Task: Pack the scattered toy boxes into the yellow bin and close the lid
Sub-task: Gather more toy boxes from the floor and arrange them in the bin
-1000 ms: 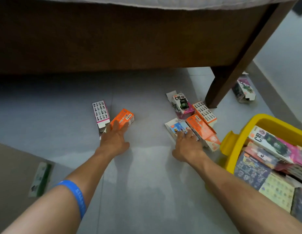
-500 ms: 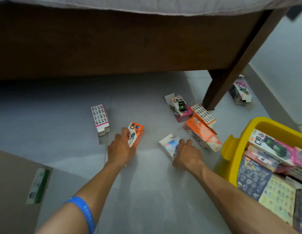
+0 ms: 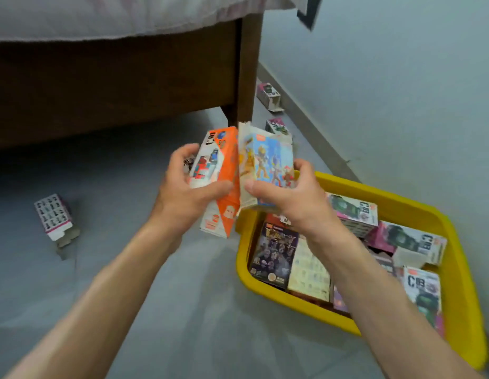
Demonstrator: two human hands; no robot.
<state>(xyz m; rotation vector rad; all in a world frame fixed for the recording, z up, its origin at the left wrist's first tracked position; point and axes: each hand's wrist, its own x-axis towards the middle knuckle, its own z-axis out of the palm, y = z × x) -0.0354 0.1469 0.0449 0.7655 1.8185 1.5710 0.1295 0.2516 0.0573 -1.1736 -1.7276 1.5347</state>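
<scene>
Grey floor beside yellow bin (image 3: 456, 272): left grip (image 3: 183, 198) round orange box (image 3: 224, 170), right grip (image 3: 287, 198) round blue box (image 3: 268, 160), seemingly touching.

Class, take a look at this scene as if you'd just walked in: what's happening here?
A person is tidying toy boxes off the floor into a yellow bin. The left hand grips an orange box, and the right hand grips a blue box, both held up beside the bin's near-left corner. The bin already holds several boxes. A white grid-print box lies on the floor at left, and two more boxes lie near the bed leg. No lid is in view.
</scene>
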